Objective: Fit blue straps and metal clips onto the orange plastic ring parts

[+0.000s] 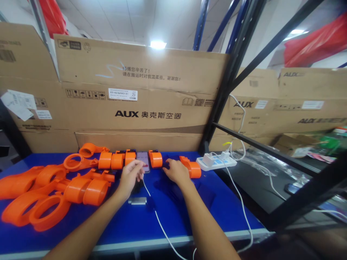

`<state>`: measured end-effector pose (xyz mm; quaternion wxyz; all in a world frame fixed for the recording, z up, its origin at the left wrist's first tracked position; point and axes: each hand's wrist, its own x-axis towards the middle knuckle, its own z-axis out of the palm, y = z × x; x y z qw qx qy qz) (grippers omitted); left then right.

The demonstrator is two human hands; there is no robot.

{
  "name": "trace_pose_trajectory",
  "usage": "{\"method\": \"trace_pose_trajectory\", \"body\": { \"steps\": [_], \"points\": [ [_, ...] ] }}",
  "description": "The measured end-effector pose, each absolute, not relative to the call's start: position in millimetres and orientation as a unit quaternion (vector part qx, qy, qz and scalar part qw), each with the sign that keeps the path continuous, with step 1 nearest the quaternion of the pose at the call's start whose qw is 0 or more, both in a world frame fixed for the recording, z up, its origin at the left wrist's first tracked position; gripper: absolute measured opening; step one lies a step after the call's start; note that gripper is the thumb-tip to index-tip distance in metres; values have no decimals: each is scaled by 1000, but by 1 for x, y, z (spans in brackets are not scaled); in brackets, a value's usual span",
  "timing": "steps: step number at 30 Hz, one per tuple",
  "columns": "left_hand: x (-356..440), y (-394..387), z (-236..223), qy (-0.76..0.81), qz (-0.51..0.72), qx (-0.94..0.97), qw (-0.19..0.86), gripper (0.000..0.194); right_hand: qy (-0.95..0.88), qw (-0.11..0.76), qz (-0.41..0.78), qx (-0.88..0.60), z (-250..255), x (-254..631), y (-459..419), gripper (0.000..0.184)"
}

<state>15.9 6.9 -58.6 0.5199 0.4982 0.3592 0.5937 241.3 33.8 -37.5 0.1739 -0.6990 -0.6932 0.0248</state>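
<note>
My left hand (131, 178) hovers at the lower left edge of a phone (145, 166) with a lit screen. Its fingers are bent and partly apart, the fingertips over the screen; nothing shows in it. My right hand (177, 173) is held low over the blue tabletop, fingers loosely curved and apart, with no object visible in it. Left of it stands an orange plastic ring piece (156, 159) with a dark top part. Just right of it lies another orange ring piece (193, 169). A small silver bar (137, 201) lies below my left hand.
Many orange ring pieces with handles (48, 209) crowd the table's left side. A white power strip (215, 161) holds plugs at the right; a white cable (162, 225) runs from the phone over the front edge. Cardboard (141, 122) and a black metal post (220, 104) stand behind.
</note>
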Motion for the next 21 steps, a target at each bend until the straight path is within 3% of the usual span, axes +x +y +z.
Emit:
{"method": "trace_pose_trajectory", "body": {
  "steps": [7,11,16,21],
  "points": [
    [16,6,-58,360,595,497,519,38,-694,180,11,-697,-36,238,32,36],
    [15,7,-57,354,598,497,519,37,-678,215,-59,-700,-27,238,29,32],
    [15,7,-56,361,602,490,517,37,-592,278,-138,-743,-18,254,26,40],
    [15,6,-54,358,602,489,519,37,-542,235,-98,-801,-23,279,29,41]
  ]
}}
